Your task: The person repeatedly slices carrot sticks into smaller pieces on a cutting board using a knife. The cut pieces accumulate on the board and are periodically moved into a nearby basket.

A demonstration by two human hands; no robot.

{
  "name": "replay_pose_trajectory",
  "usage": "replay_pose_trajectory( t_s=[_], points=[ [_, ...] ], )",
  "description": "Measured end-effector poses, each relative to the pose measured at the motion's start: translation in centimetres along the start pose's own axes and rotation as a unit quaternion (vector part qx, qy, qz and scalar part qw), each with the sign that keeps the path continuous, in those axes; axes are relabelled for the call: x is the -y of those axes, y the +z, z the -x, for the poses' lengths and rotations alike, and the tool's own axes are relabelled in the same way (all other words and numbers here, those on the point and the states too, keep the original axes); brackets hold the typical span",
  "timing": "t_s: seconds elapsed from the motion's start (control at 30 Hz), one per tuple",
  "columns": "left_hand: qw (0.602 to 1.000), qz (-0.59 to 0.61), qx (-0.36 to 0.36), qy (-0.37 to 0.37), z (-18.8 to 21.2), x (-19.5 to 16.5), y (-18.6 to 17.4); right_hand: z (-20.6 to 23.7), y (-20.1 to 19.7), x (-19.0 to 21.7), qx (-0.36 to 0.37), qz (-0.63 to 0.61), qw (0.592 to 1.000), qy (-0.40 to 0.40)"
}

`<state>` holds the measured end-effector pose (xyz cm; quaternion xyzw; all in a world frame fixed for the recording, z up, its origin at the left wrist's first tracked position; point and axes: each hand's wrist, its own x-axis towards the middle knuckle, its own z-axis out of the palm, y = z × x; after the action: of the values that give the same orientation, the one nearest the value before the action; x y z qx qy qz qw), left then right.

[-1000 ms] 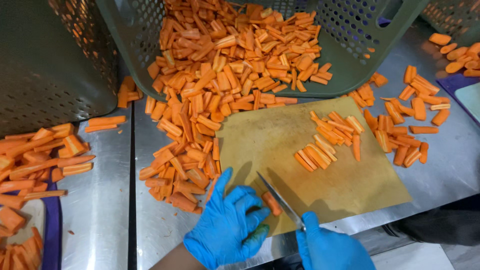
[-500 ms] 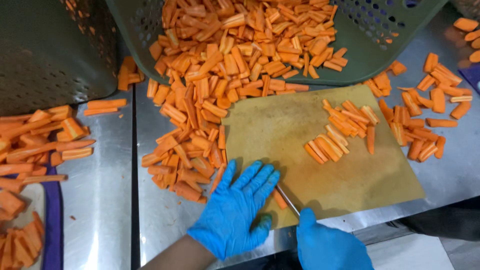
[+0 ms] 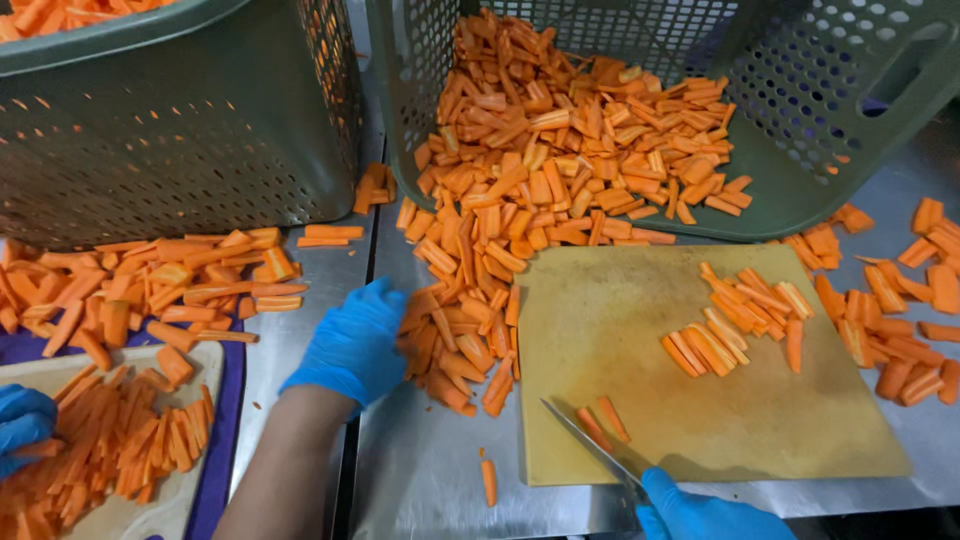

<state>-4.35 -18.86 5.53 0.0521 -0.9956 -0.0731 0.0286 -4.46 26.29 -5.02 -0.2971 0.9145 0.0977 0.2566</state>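
My left hand [image 3: 350, 345], in a blue glove, rests palm down on the left edge of a pile of cut carrot pieces [image 3: 465, 330] on the steel counter. Its fingertips are buried among the pieces, so a grip cannot be made out. At the bottom edge, my right hand [image 3: 700, 512], also gloved, holds a knife [image 3: 590, 445] whose blade lies flat over the near left corner of the yellow cutting board [image 3: 640, 350]. Two small carrot pieces [image 3: 602, 420] lie beside the blade. A group of carrot sticks [image 3: 740, 322] sits on the board's right half.
A green perforated basket [image 3: 800, 170] lies tipped behind the board, spilling carrot pieces. A second green basket [image 3: 170, 130] stands at back left. Another person's blue-gloved hand [image 3: 22, 425] rests by a white board [image 3: 135, 515] with carrot sticks. Loose carrots [image 3: 900, 300] lie at right.
My left hand has left the cutting board and moved left onto the carrot pile. The knife stays low at the board's near corner. The view has shifted left, showing the second basket.
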Motion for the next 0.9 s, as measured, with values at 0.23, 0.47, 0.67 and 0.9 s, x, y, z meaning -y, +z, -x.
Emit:
replay_pose_trajectory(
  t_s=[0.23,0.47,0.67,0.9],
  points=[
    [0.995,0.052,0.075,-0.046,-0.4,2.3,1.6,0.6,-7.3,-5.2,-0.094,-0.126,0.95,0.271],
    [0.987,0.127,0.061,-0.082,0.5,1.9,-0.3,0.4,-7.9,-5.1,-0.091,-0.101,0.954,0.269],
    [0.969,0.244,-0.012,-0.04,1.4,-1.4,-0.9,1.4,-9.0,-3.0,-0.14,-0.087,0.947,0.275],
    [0.903,0.297,0.027,0.309,3.9,-12.9,4.9,1.9,-8.8,-1.3,-0.238,-0.04,0.934,0.264]
  ],
)
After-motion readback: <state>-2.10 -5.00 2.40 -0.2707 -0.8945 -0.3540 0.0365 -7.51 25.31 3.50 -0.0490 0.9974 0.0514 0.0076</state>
